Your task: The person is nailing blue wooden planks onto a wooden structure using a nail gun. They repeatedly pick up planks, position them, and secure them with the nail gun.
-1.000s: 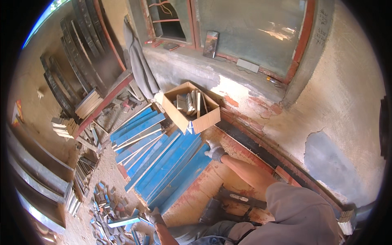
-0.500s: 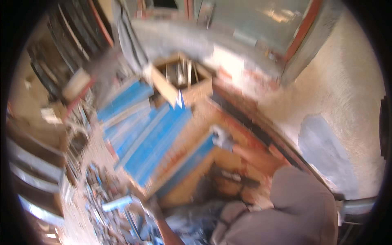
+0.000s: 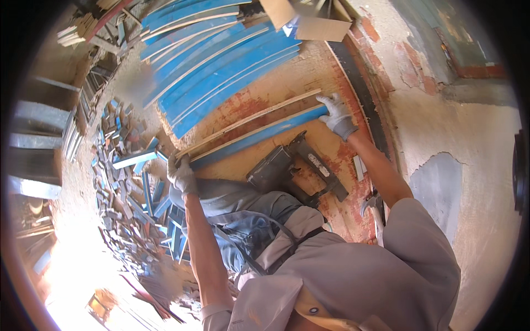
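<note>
- Nearest you is your grey-brown shirt; below its left side your left forearm rises almost straight up the view, while the right reaches farther out and slants inward, elbow bent.
- Your left hand, in a pale glove, is closed on the near left end of the blue board, fingers curled over it, wrist in line with the forearm. You cannot tell how much of the pale strip it takes in too.
- Just right of your knee, a dark power tool lies on the work surface; a hammer is beside your right elbow.
- The blue board spans between your hands, in front of you. Its long axis runs from lower left to upper right, right end farther away, blue face toward you.
- Just beyond, the pale strip lies nearly parallel to it.
- Your right hand, gloved as well, grips the far right end, thumb on the near side, fingers toward the strip.
- Off to the left spreads a heap of offcuts.
- Farther out, stacked blue boards slant much the same way, with a cardboard box by their right ends.
</note>
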### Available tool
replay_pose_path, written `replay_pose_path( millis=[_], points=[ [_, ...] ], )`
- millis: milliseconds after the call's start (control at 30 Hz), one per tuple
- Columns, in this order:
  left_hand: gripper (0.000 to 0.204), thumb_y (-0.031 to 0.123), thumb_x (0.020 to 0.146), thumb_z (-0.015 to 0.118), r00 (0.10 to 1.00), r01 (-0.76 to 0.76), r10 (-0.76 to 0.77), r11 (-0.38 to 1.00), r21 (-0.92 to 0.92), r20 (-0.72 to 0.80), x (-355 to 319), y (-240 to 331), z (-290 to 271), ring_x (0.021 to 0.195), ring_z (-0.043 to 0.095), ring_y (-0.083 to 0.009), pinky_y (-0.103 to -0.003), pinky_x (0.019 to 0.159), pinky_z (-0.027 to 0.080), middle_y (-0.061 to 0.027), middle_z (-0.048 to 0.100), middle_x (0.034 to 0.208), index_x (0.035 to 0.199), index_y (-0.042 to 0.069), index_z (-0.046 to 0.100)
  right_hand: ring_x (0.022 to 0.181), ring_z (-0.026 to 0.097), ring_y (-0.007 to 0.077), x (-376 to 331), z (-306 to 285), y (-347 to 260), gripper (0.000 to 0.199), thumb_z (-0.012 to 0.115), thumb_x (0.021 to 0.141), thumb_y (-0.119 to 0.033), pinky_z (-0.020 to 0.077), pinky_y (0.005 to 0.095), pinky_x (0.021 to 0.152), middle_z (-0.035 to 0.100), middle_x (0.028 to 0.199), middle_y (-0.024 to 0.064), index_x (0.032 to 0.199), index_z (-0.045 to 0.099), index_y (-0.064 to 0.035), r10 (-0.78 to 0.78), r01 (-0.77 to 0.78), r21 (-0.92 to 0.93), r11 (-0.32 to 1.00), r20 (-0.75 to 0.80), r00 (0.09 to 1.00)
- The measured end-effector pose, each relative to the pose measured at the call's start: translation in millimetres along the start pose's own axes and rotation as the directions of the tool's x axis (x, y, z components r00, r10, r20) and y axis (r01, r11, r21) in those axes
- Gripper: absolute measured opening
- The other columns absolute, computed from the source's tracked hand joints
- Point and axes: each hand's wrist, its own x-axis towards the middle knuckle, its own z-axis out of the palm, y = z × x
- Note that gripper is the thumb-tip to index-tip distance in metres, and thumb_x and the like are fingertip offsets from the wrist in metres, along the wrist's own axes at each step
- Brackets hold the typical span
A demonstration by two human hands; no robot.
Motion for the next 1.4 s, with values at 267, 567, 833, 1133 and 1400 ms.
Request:
replay_pose_path(
  millis=[267,567,833,1133,1400],
  points=[
    [0.037,0.004,0.091,0.066,0.98,0.186,-0.179,0.98,-0.075,0.093,-2.3,19.3,3.1,0.069,0.064,-0.0146,-0.024,0.055,0.053,-0.0132,0.066,0.102,0.127,-0.002,0.059,0.098,0.064,0.0239,-7.7,-1.3,21.8,0.029,0.079,0.075,0.0,0.0524,0.0348,0.087,0.064,0.107,0.0092,0.1,0.067,-0.0064,-0.103,0.12,0.307,0.944,-0.071,0.992],
    [0.031,0.006,0.088,0.073,0.954,0.3,-0.292,0.932,-0.202,0.068,-1.8,27.7,0.5,0.093,0.066,-0.021,-0.035,0.074,0.06,-0.0132,0.066,0.108,0.117,-0.003,0.065,0.096,0.065,0.0154,-20.1,-32.6,-7.3,0.03,0.078,0.081,-0.003,0.0526,0.0285,0.083,0.069,0.103,0.0048,0.109,0.067,-0.0041,0.128,-0.145,0.597,0.789,0.07,0.989],
    [0.037,-0.012,0.077,0.067,0.997,-0.001,0.009,0.995,-0.096,0.08,10.0,10.9,-14.4,0.089,0.069,-0.0177,-0.028,0.074,0.056,-0.0127,0.072,0.105,0.112,-0.001,0.07,0.085,0.068,0.0173,-38.2,-32.9,0.5,0.032,0.074,0.091,-0.015,0.0607,0.0304,0.07,0.068,0.102,0.0076,0.116,0.063,-0.0001,0.27,-0.38,0.898,0.222,0.318,0.909],
    [0.026,-0.003,0.085,0.067,0.994,0.047,-0.051,0.998,0.041,0.101,-17.6,34.5,-7.6,0.076,0.063,-0.0097,-0.021,0.061,0.049,-0.0065,0.071,0.096,0.11,0.001,0.072,0.08,0.068,0.019,-61.0,-21.1,-7.4,0.033,0.067,0.095,-0.016,0.0618,0.0316,0.063,0.069,0.099,0.0105,0.122,0.062,0.0031,0.627,-0.361,0.918,0.165,0.185,0.756],
    [0.023,0.007,0.094,0.065,0.998,0.048,-0.046,0.999,-0.026,0.045,-15.8,31.3,-3.1,0.09,0.064,-0.013,-0.024,0.078,0.052,-0.0063,0.071,0.102,0.115,-0.001,0.071,0.071,0.067,0.0176,-40.2,-22.3,13.1,0.036,0.071,0.093,-0.019,0.0588,0.0299,0.057,0.07,0.097,0.0098,0.121,0.064,0.0022,0.616,-0.333,0.928,0.167,0.166,0.77]
  ],
)
